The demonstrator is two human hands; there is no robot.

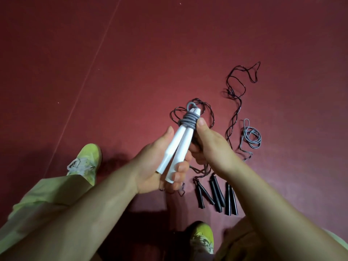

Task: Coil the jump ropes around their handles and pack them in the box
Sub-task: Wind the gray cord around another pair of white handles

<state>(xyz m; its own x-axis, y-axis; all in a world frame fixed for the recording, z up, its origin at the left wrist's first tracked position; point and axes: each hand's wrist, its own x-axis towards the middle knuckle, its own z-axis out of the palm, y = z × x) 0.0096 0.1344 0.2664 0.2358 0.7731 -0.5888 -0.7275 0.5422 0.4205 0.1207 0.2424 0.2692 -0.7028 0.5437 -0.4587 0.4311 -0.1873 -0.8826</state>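
2 hands (180, 147) grip 2 white handles (177, 147); 6 black handles (216, 194) on floor.

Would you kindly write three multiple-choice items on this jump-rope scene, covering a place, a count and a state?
1. Where do the black handles lie?
A. on the red floor
B. in a box
C. on a shoe

2. How many white handles are held?
A. one
B. two
C. four

3. How is the grey rope at the white handles' top?
A. hanging straight
B. cut
C. wound in several turns

Answers: 1 A, they rest on the floor right of the left hand; 2 B, two lie side by side; 3 C, loops circle both beside the right hand.
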